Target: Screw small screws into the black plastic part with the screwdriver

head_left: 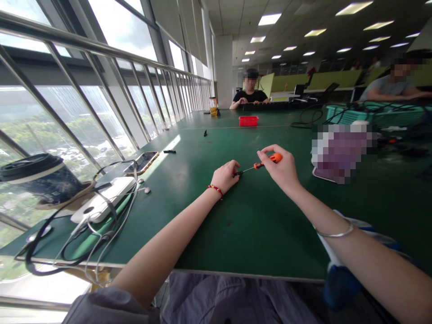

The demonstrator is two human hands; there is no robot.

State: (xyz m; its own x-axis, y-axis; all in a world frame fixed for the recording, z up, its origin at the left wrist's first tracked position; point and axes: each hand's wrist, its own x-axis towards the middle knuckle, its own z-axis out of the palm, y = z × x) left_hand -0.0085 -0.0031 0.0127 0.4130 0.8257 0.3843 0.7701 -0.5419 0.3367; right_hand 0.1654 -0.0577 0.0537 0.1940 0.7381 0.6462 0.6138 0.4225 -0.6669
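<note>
A: Head view: what's seen in the hands?

B: A screwdriver [259, 165] w/ orange handle is held just above the green table [256, 225], approx. at its middle. The handle is pinched by the right hand [282, 171], thumb and forefinger closed on it, other fingers curled loosely. The shaft is pointed left, toward the left hand [225, 176].

A: And the left?

B: Fingers are curled shut, knuckles up. A small dark part [238, 173] is gripped at the fingertips, right at the screwdriver's tip; too small to be identified. A red bead bracelet [216, 189] is worn on that wrist, a thin bangle [334, 233] on the other.

A: Rest of the table?

B: At near left, a lidded cup [37, 177], a white flat device [101, 202] and tangled cables [77, 252] are seen; a phone [141, 163] is laid just beyond. A red tray [248, 120] is set far off, ctr. A person in black [249, 92] is seated at the far end.
</note>
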